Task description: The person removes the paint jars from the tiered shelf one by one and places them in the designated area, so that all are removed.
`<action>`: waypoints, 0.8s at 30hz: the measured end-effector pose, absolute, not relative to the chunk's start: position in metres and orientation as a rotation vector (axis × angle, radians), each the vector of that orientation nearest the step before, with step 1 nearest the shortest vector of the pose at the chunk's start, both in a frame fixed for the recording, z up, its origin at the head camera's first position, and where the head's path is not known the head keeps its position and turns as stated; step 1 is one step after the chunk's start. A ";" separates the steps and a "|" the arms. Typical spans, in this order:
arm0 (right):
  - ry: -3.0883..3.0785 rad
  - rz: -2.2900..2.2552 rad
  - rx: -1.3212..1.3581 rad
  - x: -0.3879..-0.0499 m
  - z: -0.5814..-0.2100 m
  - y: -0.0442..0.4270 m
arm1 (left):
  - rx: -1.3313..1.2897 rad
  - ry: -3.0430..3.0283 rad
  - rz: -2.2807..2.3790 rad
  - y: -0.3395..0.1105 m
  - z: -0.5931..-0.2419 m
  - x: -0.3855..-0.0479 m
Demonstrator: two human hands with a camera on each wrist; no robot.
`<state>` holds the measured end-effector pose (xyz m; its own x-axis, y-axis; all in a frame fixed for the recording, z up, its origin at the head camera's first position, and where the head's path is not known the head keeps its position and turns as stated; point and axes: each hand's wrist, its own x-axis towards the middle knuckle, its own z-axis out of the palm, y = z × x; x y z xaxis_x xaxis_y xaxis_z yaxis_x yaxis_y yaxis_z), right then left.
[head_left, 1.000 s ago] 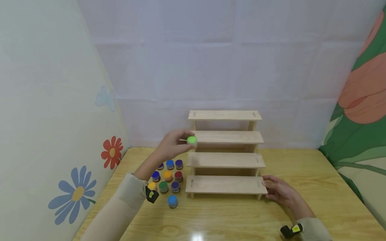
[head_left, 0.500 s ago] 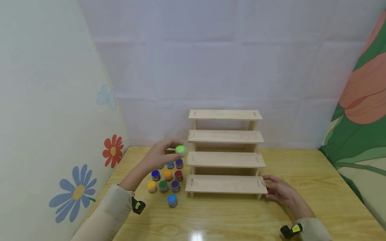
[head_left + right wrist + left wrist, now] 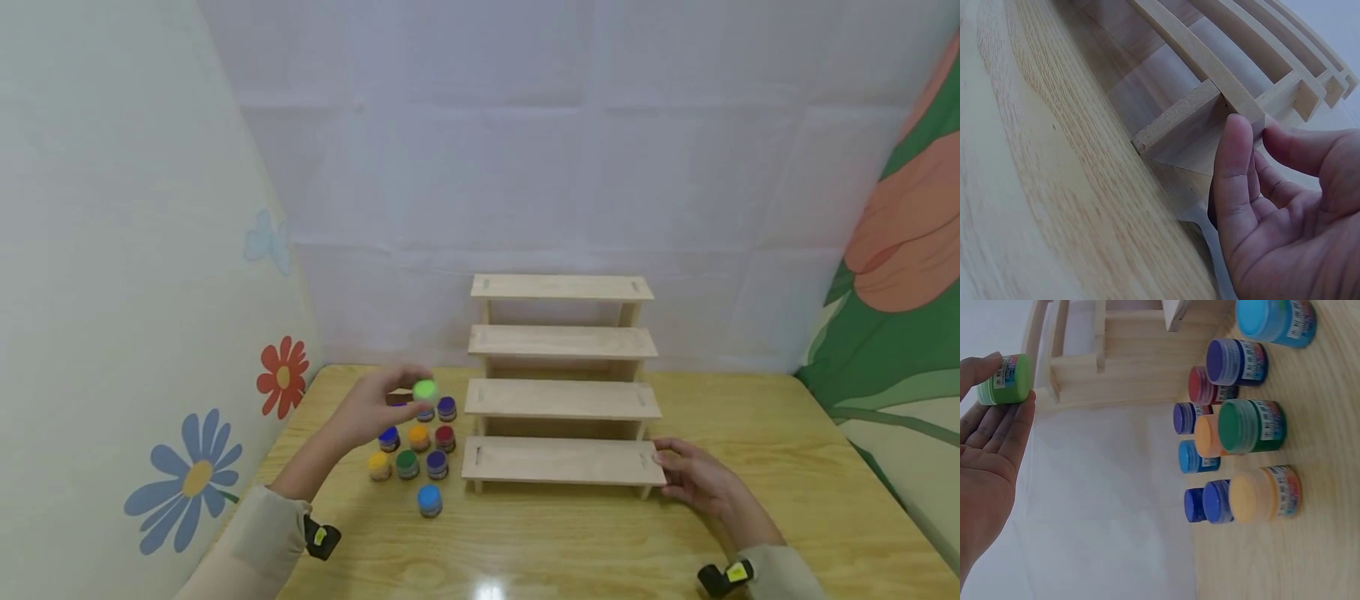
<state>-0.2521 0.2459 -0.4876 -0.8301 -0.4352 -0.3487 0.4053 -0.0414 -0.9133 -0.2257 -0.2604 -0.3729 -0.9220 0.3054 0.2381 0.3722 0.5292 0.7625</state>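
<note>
My left hand (image 3: pixel 366 410) pinches a small light-green paint jar (image 3: pixel 1015 380) between thumb and fingers, up in the air above the back of a group of paint jars. Just right of that group stands a pale wooden four-step display rack (image 3: pixel 562 461), its steps bare. At the rack's lower right corner, my right hand (image 3: pixel 703 482) grips the end of the bottom step; the right wrist view shows thumb and finger pinching that board's corner (image 3: pixel 1254 112). Behind the left hand, some of the rear jars are partly hidden in the head view.
Rows of jars stand on the wooden table (image 3: pixel 540 550), among them a green jar (image 3: pixel 407 464), a yellow jar (image 3: pixel 378 466) and a dark red jar (image 3: pixel 445 438). A light-blue jar (image 3: pixel 430 501) sits in front. White cloth hangs behind; painted panels flank the table.
My left hand has carried the light-green jar left and down, from beside the rack's second-highest step to over the rear jars. My right hand has stayed at the rack's corner.
</note>
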 end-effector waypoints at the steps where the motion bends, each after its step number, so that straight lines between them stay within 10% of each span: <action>1: 1.671 -1.924 -0.033 -0.252 -0.488 0.246 | -0.587 -2.688 -1.359 -0.262 -0.375 -0.224; 24: 1.658 -1.938 -0.047 -0.254 -0.490 0.247 | -0.505 -2.747 -1.472 -0.291 -0.413 -0.203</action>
<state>-0.2541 0.2466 -0.4903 -0.8300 -0.4450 -0.3364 0.4012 -0.0572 -0.9142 -0.2025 -0.2911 -0.4126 -0.9487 0.2856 0.1353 0.2708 0.5142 0.8138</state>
